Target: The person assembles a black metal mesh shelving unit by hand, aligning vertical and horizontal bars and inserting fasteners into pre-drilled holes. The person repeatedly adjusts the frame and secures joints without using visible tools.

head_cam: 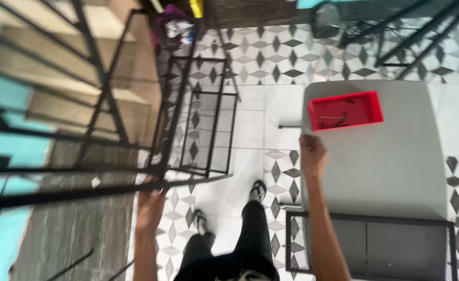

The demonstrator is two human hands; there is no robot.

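Left hand (150, 204) is up against the lower bar of a black metal rack frame (136, 130) — fingers look wrapped on the bar, though blur makes the grip hard to confirm. The frame is large, tilted, with wire-mesh shelves (203, 132) hanging off its right side; it fills the left half of the view and sits over the patterned tile floor (271, 57).

Right hand (312, 155) rests on the near-left edge of the grey bench (390, 171), fingers curled over the edge, holding nothing else. Whether it grips the edge or just leans on it, I cannot tell.

On the bench, far side: a red tray (346, 110), shallow, rectangular, with a few small dark parts inside — too blurred to identify. It sits just beyond the right hand, not touching it.

Near right: a black mesh panel (370, 247) in a dark frame, overlapping the bench's near edge.

Person's legs in dark trousers and sandals (258, 190) stand on the floor between frame and bench. Steps (57, 62) run up at far left; more black bars (411, 36) at far right.
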